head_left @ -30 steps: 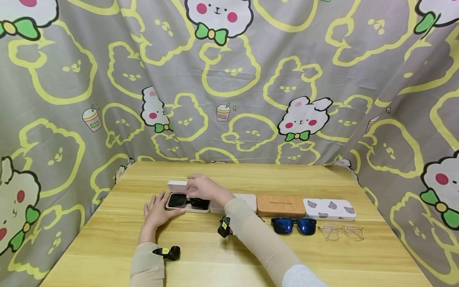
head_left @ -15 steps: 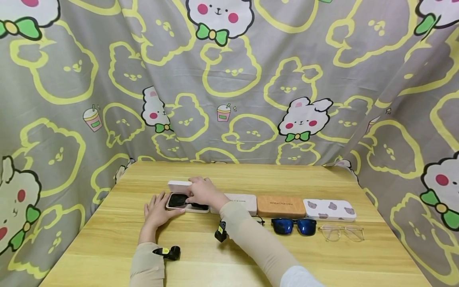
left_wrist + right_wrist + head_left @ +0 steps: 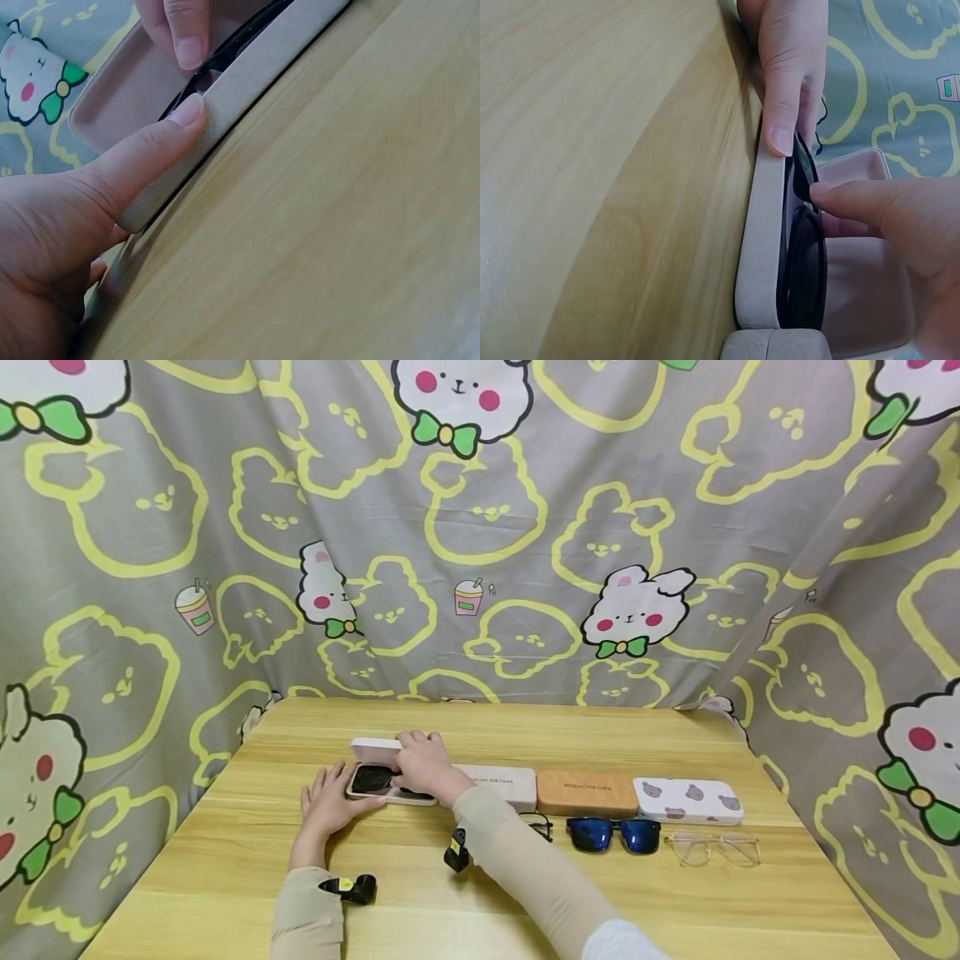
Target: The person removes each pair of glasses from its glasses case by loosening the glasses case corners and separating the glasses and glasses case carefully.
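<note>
An open pale case lies on the wooden table, its lid laid back. Dark sunglasses sit inside it. My left hand steadies the case's left end, with the straight thumb pressed against the front wall. My right hand is over the case, its fingertips pinching the sunglasses' frame. The right wrist view also shows the left thumb on the case wall.
Right of the open case stand three shut cases in a row: pale grey, brown and white with bears. Before them lie black-framed glasses, partly hidden by my forearm, blue sunglasses and clear glasses. A printed curtain surrounds the table.
My right hand has sunk lower into the open case with the dark sunglasses, covering more of them. The left hand has stayed at the case's left end.
</note>
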Demonstrator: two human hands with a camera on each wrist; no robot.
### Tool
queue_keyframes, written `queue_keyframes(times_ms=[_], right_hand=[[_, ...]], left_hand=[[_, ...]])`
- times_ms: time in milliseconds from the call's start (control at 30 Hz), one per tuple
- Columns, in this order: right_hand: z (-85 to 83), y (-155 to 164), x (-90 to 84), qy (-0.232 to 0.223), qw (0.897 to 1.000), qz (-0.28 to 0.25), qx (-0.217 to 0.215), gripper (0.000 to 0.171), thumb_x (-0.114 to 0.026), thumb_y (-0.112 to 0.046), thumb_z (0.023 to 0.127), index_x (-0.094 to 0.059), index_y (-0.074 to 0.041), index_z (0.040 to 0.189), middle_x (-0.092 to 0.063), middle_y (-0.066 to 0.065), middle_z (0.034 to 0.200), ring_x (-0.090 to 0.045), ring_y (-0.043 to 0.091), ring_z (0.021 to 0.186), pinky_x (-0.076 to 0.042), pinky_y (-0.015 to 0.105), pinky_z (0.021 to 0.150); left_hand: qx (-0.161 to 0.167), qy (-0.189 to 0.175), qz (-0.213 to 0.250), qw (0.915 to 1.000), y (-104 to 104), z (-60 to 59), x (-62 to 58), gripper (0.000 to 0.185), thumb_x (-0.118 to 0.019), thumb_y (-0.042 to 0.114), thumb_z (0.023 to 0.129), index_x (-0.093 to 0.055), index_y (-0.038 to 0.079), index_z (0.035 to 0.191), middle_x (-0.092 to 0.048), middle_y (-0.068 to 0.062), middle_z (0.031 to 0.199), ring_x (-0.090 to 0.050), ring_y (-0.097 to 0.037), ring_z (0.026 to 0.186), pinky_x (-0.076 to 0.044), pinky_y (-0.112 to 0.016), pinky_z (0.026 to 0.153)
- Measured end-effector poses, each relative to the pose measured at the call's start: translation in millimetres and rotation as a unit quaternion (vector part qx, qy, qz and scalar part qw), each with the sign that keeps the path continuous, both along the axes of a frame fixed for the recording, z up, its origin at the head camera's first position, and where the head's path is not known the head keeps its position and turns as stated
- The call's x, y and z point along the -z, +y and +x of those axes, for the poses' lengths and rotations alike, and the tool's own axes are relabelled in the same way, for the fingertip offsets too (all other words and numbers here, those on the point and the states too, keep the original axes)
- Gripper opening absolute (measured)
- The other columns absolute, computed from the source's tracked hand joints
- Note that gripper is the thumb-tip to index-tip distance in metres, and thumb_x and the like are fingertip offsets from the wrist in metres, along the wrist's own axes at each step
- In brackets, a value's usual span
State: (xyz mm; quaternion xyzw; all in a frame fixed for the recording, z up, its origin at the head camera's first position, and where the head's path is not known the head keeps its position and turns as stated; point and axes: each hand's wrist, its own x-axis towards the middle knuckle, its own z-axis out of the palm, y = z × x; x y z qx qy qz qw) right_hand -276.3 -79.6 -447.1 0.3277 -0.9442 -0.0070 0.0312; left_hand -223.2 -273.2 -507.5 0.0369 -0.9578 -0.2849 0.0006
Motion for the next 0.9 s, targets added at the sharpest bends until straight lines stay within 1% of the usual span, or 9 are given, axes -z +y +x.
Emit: queue_keyframes(times_ms=[200,333,500,700,900], right_hand=[[-1.1,-5.6,6.1,0.01,1.0,0.0,0.027,0.018,-0.065,-0.053,0.087,-0.074,-0.038,0.09,-0.047,-0.008,0.144,-0.042,0.014,0.132,-0.037,0.042,0.102],[-1.6,-7.8,7.6,0.013,0.999,-0.004,0.037,0.016,-0.067,-0.052,0.087,-0.074,-0.038,0.088,-0.05,-0.009,0.139,-0.045,0.014,0.128,-0.037,0.042,0.099],[-1.1,-9.1,7.5,0.014,0.999,-0.013,0.046,0.014,-0.068,-0.05,0.086,-0.072,-0.036,0.083,-0.052,-0.009,0.132,-0.047,0.014,0.122,-0.037,0.042,0.098],[0.6,-9.4,6.3,0.017,0.998,-0.022,0.052,0.017,-0.069,-0.049,0.086,-0.069,-0.034,0.077,-0.054,-0.009,0.121,-0.048,0.014,0.115,-0.037,0.042,0.095],[2.6,-9.7,4.5,0.011,0.998,-0.025,0.059,0.02,-0.069,-0.05,0.085,-0.067,-0.033,0.074,-0.054,-0.009,0.12,-0.048,0.014,0.115,-0.036,0.042,0.095]], left_hand=[[0.0,-0.003,-0.003,1.0,-0.9,0.0,0.0,0.107,-0.071,0.067,0.073,-0.029,0.01,0.153,-0.016,-0.022,0.161,-0.001,-0.05,0.147,0.008,-0.072,0.112],[-0.001,-0.005,-0.003,1.0,-0.7,0.0,0.2,0.106,-0.07,0.068,0.074,-0.029,0.011,0.154,-0.016,-0.022,0.161,0.0,-0.049,0.148,0.008,-0.072,0.112],[-0.002,-0.005,-0.001,1.0,-0.4,-0.2,0.3,0.107,-0.07,0.068,0.074,-0.03,0.011,0.153,-0.016,-0.022,0.161,0.0,-0.049,0.148,0.009,-0.072,0.112],[-0.001,-0.007,-0.003,1.0,0.2,-0.5,-0.4,0.107,-0.069,0.069,0.074,-0.029,0.01,0.154,-0.016,-0.021,0.162,0.0,-0.049,0.148,0.009,-0.072,0.112],[0.0,-0.009,0.0,1.0,0.1,-0.4,-1.0,0.107,-0.069,0.068,0.074,-0.028,0.01,0.154,-0.015,-0.022,0.162,0.001,-0.049,0.148,0.009,-0.072,0.112]])
